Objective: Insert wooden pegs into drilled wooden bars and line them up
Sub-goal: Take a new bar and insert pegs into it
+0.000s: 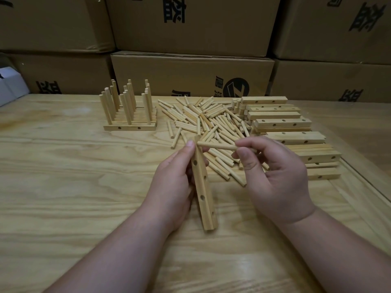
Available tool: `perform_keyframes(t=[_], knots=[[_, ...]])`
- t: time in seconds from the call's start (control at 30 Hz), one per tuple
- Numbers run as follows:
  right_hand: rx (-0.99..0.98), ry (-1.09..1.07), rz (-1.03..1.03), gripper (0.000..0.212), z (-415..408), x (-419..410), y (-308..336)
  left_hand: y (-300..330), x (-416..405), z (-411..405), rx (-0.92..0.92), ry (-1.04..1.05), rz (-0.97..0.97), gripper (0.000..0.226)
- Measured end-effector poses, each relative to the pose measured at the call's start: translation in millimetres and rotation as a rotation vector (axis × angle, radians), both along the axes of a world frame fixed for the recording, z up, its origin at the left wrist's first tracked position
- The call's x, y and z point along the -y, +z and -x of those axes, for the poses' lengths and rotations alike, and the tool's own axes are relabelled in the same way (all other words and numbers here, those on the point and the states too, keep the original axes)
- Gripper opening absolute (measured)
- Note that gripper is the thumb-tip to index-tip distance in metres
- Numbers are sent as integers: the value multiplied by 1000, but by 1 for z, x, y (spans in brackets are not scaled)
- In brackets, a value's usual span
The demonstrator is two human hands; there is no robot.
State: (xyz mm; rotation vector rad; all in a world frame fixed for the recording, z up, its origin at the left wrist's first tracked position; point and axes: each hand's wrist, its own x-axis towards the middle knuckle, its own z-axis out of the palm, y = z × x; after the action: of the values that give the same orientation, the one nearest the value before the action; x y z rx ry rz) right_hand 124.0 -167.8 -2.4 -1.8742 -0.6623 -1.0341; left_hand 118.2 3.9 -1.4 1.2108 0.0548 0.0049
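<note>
Peg [218,145] pinched in my right grip [273,176], tip near the bar [203,193] clamped in my left grip [175,182]; next, aim for a hole.

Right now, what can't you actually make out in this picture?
- Head view: far end of the bar, hidden by the left hand.
- Peg: its right end, covered by the right hand fingers.
- Finished bars: back rows' count, hidden by pegs.
- Box print: cut off.
</note>
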Motion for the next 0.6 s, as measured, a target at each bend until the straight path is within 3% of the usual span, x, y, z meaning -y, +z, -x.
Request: perform_keyframes(t=[0.37, 0.6], knots=[[-96, -9, -36, 12, 2, 0, 3, -4, -4, -1, 37, -46, -28, 47], [-108, -18, -51, 27, 4, 1, 8, -1, -2, 3, 63, -74, -97, 41]])
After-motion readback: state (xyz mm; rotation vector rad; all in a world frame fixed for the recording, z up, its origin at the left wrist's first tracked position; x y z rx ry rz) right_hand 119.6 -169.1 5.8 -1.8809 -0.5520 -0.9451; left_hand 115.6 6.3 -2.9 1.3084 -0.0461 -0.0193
